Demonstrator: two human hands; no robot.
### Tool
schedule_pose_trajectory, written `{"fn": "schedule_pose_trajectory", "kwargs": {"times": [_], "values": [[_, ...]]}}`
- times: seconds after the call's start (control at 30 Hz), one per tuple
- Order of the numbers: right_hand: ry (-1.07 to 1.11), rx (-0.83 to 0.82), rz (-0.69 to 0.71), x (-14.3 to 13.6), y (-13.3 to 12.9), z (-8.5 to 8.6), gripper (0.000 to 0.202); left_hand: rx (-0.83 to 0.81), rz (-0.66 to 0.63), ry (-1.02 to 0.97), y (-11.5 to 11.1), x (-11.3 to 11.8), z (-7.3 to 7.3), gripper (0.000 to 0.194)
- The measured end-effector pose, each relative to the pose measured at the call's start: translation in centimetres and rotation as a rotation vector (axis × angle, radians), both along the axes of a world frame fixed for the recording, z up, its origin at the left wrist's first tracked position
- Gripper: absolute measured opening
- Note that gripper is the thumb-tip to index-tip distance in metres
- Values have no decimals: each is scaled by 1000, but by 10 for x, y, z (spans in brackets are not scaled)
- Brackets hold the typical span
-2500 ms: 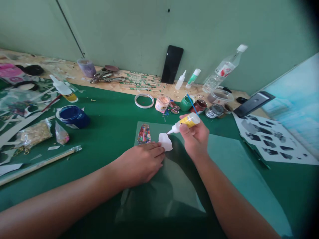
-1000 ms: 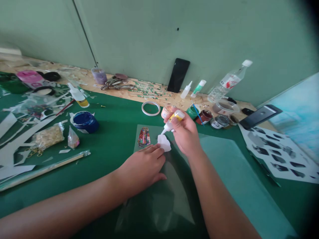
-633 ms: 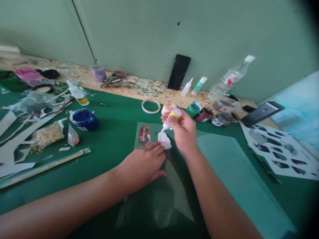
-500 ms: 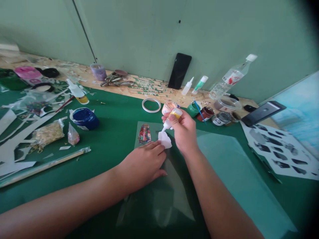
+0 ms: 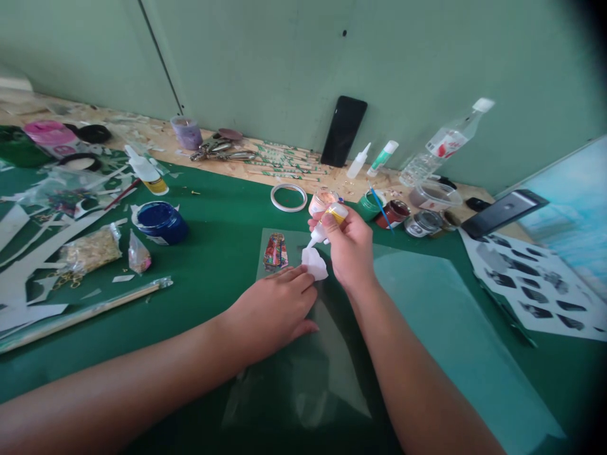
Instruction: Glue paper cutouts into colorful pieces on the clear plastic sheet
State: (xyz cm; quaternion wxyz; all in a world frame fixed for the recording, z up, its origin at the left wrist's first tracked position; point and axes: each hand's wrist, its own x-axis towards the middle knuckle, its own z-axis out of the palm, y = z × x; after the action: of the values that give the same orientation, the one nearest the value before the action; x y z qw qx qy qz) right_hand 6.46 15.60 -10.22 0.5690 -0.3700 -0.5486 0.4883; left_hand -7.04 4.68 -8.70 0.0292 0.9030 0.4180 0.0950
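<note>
My right hand (image 5: pixel 353 249) is closed around a small glue bottle (image 5: pixel 334 216) with a yellow label, tipped nozzle-down. Its tip meets, or nearly meets, the upper left edge of a white paper cutout (image 5: pixel 315 264). The fingers of my left hand (image 5: pixel 277 303) are pressed together on the cutout's left edge, with the thumb tucked low. Beneath both hands lies a clear plastic sheet (image 5: pixel 308 366). Just left of the cutout, a colourful patterned piece (image 5: pixel 275 252) rests on that sheet.
A roll of tape (image 5: pixel 289 198) and paint jars (image 5: pixel 393 214) stand behind my hands. A blue paint jar (image 5: pixel 160 222), another glue bottle (image 5: pixel 146 170) and paper scraps lie left. A phone (image 5: pixel 344 131) leans on the wall; a printed sheet (image 5: pixel 535 284) is at right.
The glue nozzle has shifted slightly left along the cutout's upper edge. My left hand stays in place on the paper. The view has tilted a little.
</note>
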Motion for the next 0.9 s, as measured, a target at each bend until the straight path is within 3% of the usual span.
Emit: {"fn": "schedule_pose_trajectory", "kwargs": {"times": [0.9], "values": [[-105, 36, -36, 2, 4, -7, 33, -45, 2, 7, 1, 0, 0, 46]]}}
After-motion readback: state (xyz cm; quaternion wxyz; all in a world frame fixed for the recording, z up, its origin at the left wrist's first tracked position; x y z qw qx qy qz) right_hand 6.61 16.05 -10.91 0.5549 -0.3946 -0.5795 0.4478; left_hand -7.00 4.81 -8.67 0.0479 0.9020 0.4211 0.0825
